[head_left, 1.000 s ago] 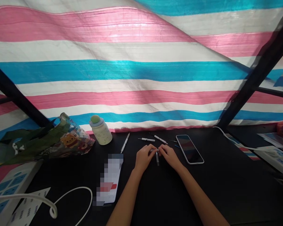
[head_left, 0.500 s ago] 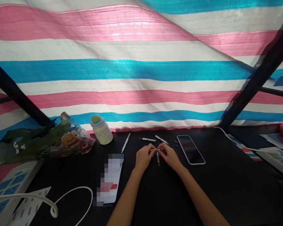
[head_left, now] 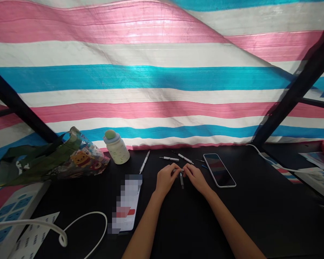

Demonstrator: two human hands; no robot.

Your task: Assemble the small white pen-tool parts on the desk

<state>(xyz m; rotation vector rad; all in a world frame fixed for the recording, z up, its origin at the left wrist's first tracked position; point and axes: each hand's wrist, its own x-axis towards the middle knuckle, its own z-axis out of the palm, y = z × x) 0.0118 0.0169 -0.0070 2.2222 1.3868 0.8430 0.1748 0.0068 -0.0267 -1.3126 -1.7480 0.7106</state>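
Over the black table, my left hand [head_left: 166, 178] and my right hand [head_left: 196, 177] meet fingertip to fingertip, both pinched closed. A small shiny piece [head_left: 183, 170] shows at the right fingertips; its kind is too small to tell. What the left fingertips hold is hidden. Just below them is a white pen barrel [head_left: 181, 181] with a grey grip end; whether it lies on the table or touches the fingers I cannot tell. Beyond the hands lie a white pen [head_left: 171, 159] and another white pen [head_left: 185, 158]. Thin refill-like pieces lie near the phone.
A white-edged phone [head_left: 220, 171] lies to the right, a lit phone [head_left: 128, 205] to the left. Another pen [head_left: 144, 162], a bottle [head_left: 116, 147] and a patterned bag [head_left: 81, 158] stand or lie further left. A white cable [head_left: 105, 219] loops near a power strip [head_left: 10, 216].
The fingertips have shifted slightly against each other, and the shiny piece now shows nearer the right fingers. The view has tilted a little; the other things stay put.
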